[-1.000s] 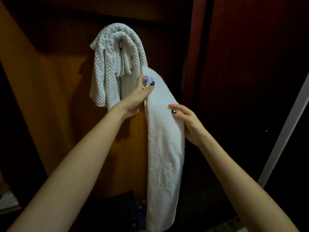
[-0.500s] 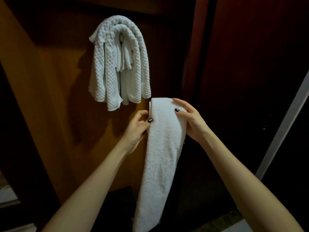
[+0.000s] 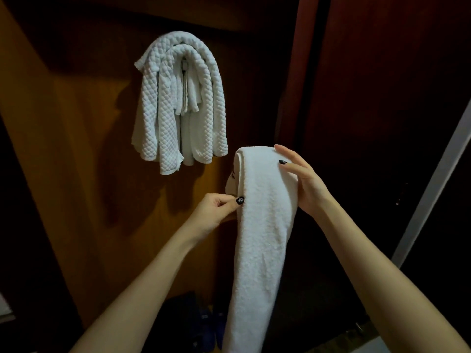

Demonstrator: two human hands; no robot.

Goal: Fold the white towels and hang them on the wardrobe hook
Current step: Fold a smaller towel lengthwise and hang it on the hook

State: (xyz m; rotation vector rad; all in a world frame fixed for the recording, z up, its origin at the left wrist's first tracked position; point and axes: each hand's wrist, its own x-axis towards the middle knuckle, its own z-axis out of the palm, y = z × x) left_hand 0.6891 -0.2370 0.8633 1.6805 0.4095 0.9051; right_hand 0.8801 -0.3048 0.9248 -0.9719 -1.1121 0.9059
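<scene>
My left grip (image 3: 216, 210) pinches the folded white towel (image 3: 265, 225) at its edge and my right grip (image 3: 303, 184) clasps its top, I think to stop the fold opening. It hangs at four o'clock from the hung waffle towels (image 3: 178, 103).

One left hand (image 3: 216, 212), one right hand (image 3: 303, 184); one held towel (image 3: 262, 238); hung towels (image 3: 178, 105), count unclear
</scene>
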